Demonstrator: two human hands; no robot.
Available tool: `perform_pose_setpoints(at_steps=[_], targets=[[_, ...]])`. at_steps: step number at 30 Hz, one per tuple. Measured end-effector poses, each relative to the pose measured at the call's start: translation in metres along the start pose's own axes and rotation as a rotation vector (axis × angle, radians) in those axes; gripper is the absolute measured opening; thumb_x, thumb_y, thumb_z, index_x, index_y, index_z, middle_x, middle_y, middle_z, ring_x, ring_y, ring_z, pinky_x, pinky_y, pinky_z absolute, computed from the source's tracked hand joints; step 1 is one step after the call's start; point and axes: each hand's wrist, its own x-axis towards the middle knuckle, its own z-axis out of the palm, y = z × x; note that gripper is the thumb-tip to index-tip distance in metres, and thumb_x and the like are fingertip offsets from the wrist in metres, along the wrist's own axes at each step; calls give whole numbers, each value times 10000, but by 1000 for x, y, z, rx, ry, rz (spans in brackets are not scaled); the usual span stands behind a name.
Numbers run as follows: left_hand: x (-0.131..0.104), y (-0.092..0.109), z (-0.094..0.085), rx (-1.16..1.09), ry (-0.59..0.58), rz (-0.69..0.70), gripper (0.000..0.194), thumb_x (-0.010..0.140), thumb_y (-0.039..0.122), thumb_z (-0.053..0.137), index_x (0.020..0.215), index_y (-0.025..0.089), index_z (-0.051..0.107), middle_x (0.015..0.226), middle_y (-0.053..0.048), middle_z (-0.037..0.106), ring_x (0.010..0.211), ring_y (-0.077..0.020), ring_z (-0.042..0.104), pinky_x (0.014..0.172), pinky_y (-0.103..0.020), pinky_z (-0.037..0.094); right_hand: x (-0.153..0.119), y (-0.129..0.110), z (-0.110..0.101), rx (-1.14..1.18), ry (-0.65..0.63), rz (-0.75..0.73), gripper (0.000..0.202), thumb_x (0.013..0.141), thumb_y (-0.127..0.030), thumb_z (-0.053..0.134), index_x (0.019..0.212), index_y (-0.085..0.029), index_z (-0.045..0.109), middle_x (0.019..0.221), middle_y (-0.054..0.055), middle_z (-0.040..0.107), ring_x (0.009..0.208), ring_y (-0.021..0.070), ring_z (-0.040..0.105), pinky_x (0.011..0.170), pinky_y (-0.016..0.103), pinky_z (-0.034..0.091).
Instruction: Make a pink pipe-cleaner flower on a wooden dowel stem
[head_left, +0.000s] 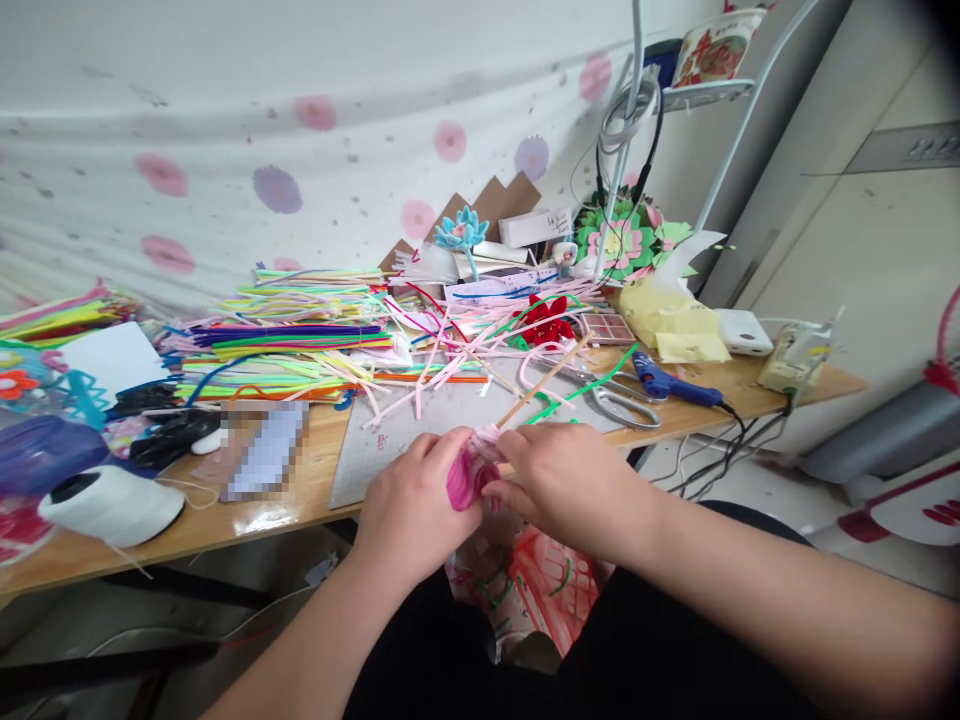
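Within closed fingers of left hand (411, 505) and right hand (570, 475): pink flower (462, 484), held (wooden stick (544, 384) protruding). Beyond: grey mat (356, 460), wooden table (319, 455), heaped pipe cleaners (292, 343). Behind: spotted white cloth (225, 145).

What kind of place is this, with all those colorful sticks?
It looks like a craft corner, maybe in someone's home. You can tell from the bundles of fuzzy colored stems, the blue glue gun and the blue fluffy flower standing behind the pile.
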Motion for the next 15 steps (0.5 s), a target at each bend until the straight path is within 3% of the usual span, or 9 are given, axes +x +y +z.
perform_pose_setpoints(at_steps=[4, 6, 8, 12, 15], targets=[[-2, -5, -8, -106, -6, -52, 526, 726, 331, 625, 1236, 282, 507, 1079, -62, 663, 957, -290, 650, 777, -377, 484, 10, 8, 29, 227, 215, 21, 167, 849, -269, 634, 947, -134, 641, 941, 110, 693, 900, 238, 643, 750, 314, 474], [-6, -8, -12, -167, -20, -64, 579, 707, 326, 647, 1262, 273, 492, 1090, -62, 665, 968, -285, 647, 801, -375, 484, 12, 9, 41, 359, 299, 1, 73, 841, -199, 631, 895, -150, 631, 922, 83, 687, 877, 191, 637, 752, 275, 469], [-9, -11, -14, -157, -13, -61, 582, 706, 309, 643, 1267, 279, 489, 1094, -63, 661, 957, -288, 650, 788, -381, 486, 12, 5, 43, 347, 283, 11, 28, 849, -165, 595, 843, -150, 619, 826, 63, 677, 774, 165, 631, 688, 250, 453], [-16, -17, -15, 34, 29, -19, 425, 779, 324, 568, 1202, 297, 532, 1019, -63, 646, 835, -300, 662, 653, -388, 476, 10, -16, 17, -4, 110, -64, 125, 890, -172, 504, 851, -138, 617, 682, 51, 655, 582, 162, 588, 536, 264, 337], [-19, -20, -14, 151, 27, 92, 276, 839, 357, 506, 1088, 274, 590, 919, -60, 631, 775, -293, 639, 648, -399, 460, 19, -32, -14, -190, 25, -230, 120, 866, -127, 515, 816, -145, 623, 728, 62, 665, 615, 179, 596, 511, 283, 268]])
